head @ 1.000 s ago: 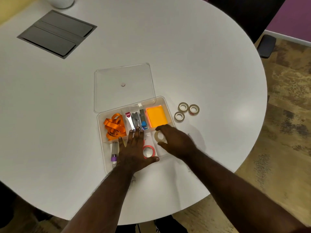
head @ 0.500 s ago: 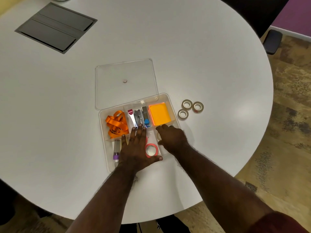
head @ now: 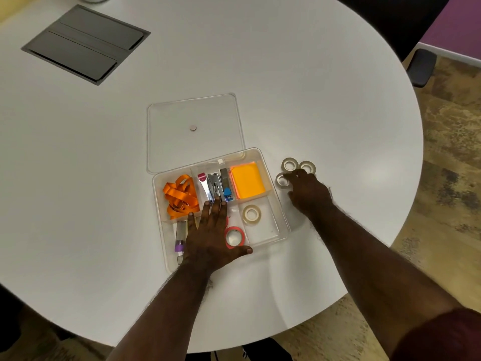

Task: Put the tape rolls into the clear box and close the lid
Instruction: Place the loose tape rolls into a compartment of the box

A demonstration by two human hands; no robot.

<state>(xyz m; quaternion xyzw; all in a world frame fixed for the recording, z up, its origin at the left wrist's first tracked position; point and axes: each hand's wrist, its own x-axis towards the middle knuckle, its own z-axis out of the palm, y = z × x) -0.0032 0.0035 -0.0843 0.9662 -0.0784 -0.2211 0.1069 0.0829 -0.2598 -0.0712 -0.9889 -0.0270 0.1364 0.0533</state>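
Note:
The clear box (head: pixel 282 225) sits open on the white table, its divided tray showing. One beige tape roll (head: pixel 251 214) lies in the box's near-right compartment, and a red tape roll (head: pixel 234 237) lies beside my left hand. My left hand (head: pixel 212 234) rests flat on the box's near middle, fingers spread. Three beige tape rolls (head: pixel 289 164) lie on the table just right of the box. My right hand (head: pixel 308 192) reaches over them, fingertips touching the nearest rolls, with no roll lifted. The clear lid (head: pixel 194 131) lies flat behind the box.
The box also holds orange ribbon (head: pixel 179 195), staplers (head: pixel 214 185), orange sticky notes (head: pixel 247 180) and a purple-capped tube (head: pixel 180 237). A grey cable hatch (head: pixel 86 43) is set into the table far left. The table's curved edge runs close on the right.
My right hand let go of a beige tape roll in the box's near-right compartment and moved right, out to the three rolls on the table. My left hand stayed on the box.

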